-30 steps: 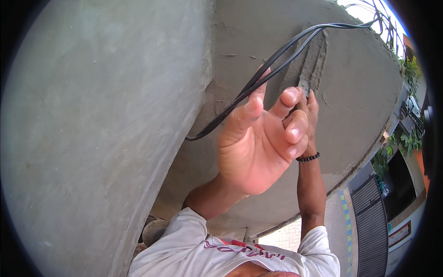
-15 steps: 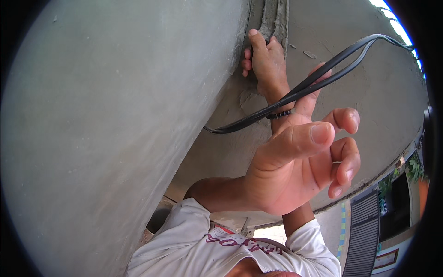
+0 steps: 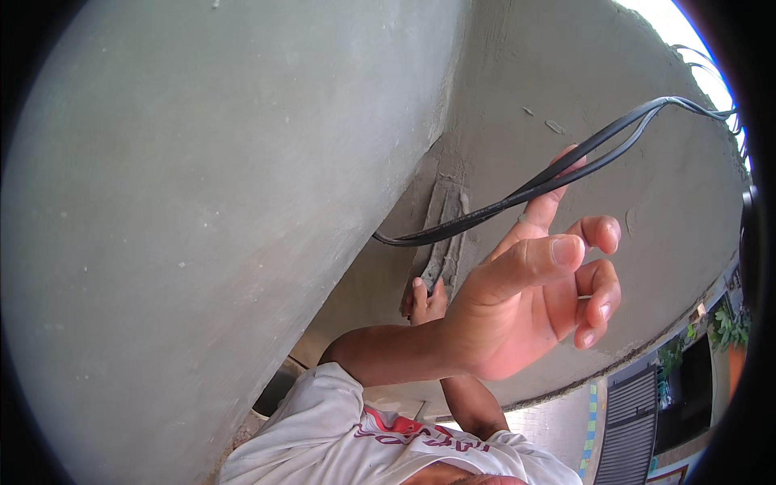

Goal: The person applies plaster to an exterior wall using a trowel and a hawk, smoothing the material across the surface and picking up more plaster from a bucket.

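Trowel (image 3: 428,257) just off centre, toward three o'clock, and we have it in our right hand (image 3: 428,304), down at five, fingers curled around its near end! What looks like plaster (image 3: 456,255) lies in ridges along the blade, close by the wall (image 3: 509,97); whether blade and wall touch, we can't tell. Over at four, our left hand (image 3: 533,299) is unclenched, fingers loosely bent, and the cables (image 3: 626,133) lie across its index finger, running off toward two o'clock. They cross in front of the trowel from here. We read this as mid-stroke work, spreading or smoothing. The next move, we'd say, calls for flat, even pressure, cables held clear of the blade.
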The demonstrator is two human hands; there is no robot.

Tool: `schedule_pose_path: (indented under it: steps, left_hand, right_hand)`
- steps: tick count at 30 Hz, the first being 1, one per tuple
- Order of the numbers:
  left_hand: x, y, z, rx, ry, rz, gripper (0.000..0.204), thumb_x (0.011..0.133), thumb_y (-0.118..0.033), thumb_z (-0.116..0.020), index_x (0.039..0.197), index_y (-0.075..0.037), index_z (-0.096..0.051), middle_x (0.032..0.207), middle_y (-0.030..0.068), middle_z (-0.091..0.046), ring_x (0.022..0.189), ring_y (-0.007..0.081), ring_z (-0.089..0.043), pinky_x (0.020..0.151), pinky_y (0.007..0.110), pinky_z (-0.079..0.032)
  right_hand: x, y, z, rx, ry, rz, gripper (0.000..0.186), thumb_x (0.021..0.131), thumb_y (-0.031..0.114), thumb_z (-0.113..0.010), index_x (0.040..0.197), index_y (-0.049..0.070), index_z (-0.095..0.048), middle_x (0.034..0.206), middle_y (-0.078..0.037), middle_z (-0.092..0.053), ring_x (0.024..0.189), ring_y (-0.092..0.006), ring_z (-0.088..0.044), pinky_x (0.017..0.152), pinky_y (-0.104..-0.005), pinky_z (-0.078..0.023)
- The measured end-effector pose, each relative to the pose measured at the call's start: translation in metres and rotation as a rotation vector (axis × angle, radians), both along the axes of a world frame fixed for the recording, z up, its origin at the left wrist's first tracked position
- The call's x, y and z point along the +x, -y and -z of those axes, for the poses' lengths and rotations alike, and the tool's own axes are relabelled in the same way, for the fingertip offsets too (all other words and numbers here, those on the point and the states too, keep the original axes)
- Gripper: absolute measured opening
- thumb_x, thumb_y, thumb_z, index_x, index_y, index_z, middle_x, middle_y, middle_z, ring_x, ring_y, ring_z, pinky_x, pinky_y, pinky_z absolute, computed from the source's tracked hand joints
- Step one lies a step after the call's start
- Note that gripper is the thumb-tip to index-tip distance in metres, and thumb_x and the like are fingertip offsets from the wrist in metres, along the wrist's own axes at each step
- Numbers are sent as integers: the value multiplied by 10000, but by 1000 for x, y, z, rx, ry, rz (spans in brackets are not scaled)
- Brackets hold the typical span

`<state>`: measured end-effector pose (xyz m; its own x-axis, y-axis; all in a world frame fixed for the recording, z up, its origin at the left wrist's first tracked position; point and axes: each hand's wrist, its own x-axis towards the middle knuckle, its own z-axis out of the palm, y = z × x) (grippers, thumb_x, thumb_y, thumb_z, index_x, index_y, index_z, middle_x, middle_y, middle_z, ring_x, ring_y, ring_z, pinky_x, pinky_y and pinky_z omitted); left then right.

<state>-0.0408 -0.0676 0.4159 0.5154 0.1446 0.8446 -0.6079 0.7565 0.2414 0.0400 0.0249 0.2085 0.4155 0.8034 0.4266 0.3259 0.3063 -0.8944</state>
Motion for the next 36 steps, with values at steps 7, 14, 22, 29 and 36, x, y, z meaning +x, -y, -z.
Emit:
schedule_pose_path:
  steps: [7,14,22,29,36]
  left_hand:
    - [-3,11,-13,-47,3,53,839,926,-223,-592,1514,-322,-1,1201,114,-416,875,257,-557,641,343,-477]
    - [9,-1,-2,18,88,49,778,948,-313,-562,1519,-359,-35,1309,95,-363,911,266,-509,643,337,-464]
    - [12,3,-6,-4,72,-3,816,920,-248,-637,1534,-192,-102,1264,62,-381,795,197,-504,549,311,-426]
    - [14,6,-12,-25,37,-23,799,907,-245,-640,1526,-168,-141,1252,67,-374,795,186,-494,553,303,-427]
    - [12,2,-11,-35,13,-38,804,901,-252,-650,1524,-166,-150,1243,67,-380,791,185,-491,556,299,-427]
  right_hand:
    - [10,14,-63,124,22,90,338,958,345,-572,874,41,-451,607,-46,-517,450,-136,-514,409,-303,-433]
    - [53,19,-146,311,110,233,340,949,334,-589,860,32,-462,624,-55,-539,464,-133,-520,425,-311,-443]
    - [148,107,-238,479,-80,418,344,953,351,-589,852,47,-464,617,-20,-516,467,-92,-498,392,-274,-429]
    - [248,186,-178,584,-242,598,339,954,370,-575,870,76,-429,612,-9,-458,416,-87,-446,351,-247,-394]
    - [188,192,-193,442,-108,384,308,909,321,-605,829,63,-458,580,-29,-493,410,-111,-479,375,-280,-415]
